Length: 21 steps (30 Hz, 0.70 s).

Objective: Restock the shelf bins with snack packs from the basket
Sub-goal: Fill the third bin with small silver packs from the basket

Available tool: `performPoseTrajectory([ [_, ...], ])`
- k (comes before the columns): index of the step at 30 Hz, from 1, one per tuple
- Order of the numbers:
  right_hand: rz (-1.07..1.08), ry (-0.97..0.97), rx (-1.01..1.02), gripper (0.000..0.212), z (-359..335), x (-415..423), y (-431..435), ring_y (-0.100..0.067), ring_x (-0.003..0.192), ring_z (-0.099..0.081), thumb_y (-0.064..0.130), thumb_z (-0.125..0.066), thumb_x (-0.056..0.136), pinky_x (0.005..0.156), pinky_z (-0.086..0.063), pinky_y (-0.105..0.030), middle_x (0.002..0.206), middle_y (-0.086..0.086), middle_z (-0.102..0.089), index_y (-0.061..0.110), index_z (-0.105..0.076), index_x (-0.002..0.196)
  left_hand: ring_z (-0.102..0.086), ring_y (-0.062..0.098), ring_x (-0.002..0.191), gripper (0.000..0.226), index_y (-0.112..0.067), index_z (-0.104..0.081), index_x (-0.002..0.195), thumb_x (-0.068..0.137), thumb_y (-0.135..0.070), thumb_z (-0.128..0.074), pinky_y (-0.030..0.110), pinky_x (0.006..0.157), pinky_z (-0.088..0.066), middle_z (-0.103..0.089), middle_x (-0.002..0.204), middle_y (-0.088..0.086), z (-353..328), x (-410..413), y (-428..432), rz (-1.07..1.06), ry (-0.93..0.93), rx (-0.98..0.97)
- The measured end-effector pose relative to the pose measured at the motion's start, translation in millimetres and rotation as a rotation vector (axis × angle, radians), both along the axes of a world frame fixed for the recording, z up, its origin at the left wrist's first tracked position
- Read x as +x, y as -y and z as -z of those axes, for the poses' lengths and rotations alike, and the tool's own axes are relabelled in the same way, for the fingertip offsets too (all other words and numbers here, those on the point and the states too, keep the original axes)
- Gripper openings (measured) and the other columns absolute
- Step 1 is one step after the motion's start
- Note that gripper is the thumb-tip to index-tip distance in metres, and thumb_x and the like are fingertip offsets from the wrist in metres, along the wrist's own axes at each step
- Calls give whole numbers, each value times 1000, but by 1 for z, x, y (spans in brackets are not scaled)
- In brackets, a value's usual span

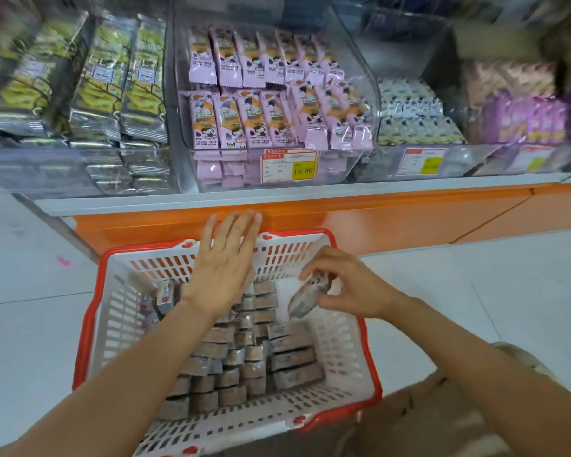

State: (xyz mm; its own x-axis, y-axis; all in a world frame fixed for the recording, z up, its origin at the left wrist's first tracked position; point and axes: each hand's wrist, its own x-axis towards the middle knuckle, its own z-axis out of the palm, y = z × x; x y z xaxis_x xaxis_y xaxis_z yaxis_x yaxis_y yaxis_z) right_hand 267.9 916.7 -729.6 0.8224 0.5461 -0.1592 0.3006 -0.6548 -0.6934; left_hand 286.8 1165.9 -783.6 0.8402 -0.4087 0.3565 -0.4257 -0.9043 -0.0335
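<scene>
The shelf (310,192) runs across the far side, its clear bins (365,77) tilted toward the aisle, probably so the stock faces the shopper. The middle bin is packed with pink packs (244,117). Near, just below the shelf, the red-rimmed basket (89,311) sits within reach, with rows of grey-brown snack packs (244,357) lying inside. The left hand (225,262) hovers flat and open over the basket's far left, holding nothing, seemingly free to receive or steady. The right hand (353,285) pinches one snack pack (305,300) by its end, raised above the basket's far right.
</scene>
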Motion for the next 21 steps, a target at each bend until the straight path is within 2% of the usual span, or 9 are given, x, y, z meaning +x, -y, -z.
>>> performPoseTrajectory([
  [4, 289, 198, 292, 24, -82, -1, 38, -12, 83, -57, 22, -65, 72, 73, -47, -18, 94, 3, -58, 26, -60, 95, -35, 33, 127, 70, -3, -41, 146, 80, -19, -59, 49, 114, -17, -36, 137, 13, -47, 12, 30, 98, 192, -93],
  [8, 567, 475, 417, 22, -134, 16, 79, -2, 76, -53, 20, -67, 75, 66, -45, -14, 88, 6, -56, 27, -52, 90, -27, 32, 137, 71, -6, -38, 148, 80, -18, -53, 47, 118, -9, -29, 147, 12, -83, 33, 54, 122, 280, -103],
  [12, 793, 655, 327, 22, -147, 60, 114, -8, 84, -56, 12, -70, 80, 73, -51, -28, 89, 7, -55, 21, -52, 90, -7, 32, 152, 84, -8, -18, 157, 84, -21, -59, 51, 121, 2, -11, 164, 15, -102, 50, 73, 62, 192, -2],
  [14, 875, 677, 242, 22, -143, 86, 125, -10, 85, -56, 13, -71, 79, 78, -53, -33, 90, 8, -54, 18, -52, 90, -3, 33, 152, 89, -6, -14, 157, 84, -22, -61, 53, 122, 1, -7, 165, 15, -101, 54, 77, 33, 173, 25],
  [17, 991, 641, 119, 22, -136, 126, 135, -22, 86, -59, 18, -72, 78, 78, -51, -44, 94, 0, -55, 17, -52, 88, -4, 33, 152, 91, -6, -11, 157, 83, -19, -61, 51, 122, -3, -4, 165, 15, -93, 57, 78, 15, 206, 30],
  [19, 1020, 636, 2, 21, -134, 152, 139, -24, 83, -56, 18, -72, 79, 74, -50, -42, 94, -4, -55, 15, -53, 88, -6, 33, 152, 89, -6, -10, 157, 83, -18, -58, 49, 121, -7, -4, 165, 14, -88, 60, 79, 9, 245, 29],
  [21, 1038, 656, -93, 21, -133, 176, 142, -26, 85, -55, 19, -72, 81, 73, -47, -37, 102, -11, -58, 11, -56, 92, -8, 32, 152, 85, -6, -11, 157, 84, -19, -53, 48, 119, -9, -5, 165, 14, -84, 63, 80, 6, 277, 36],
])
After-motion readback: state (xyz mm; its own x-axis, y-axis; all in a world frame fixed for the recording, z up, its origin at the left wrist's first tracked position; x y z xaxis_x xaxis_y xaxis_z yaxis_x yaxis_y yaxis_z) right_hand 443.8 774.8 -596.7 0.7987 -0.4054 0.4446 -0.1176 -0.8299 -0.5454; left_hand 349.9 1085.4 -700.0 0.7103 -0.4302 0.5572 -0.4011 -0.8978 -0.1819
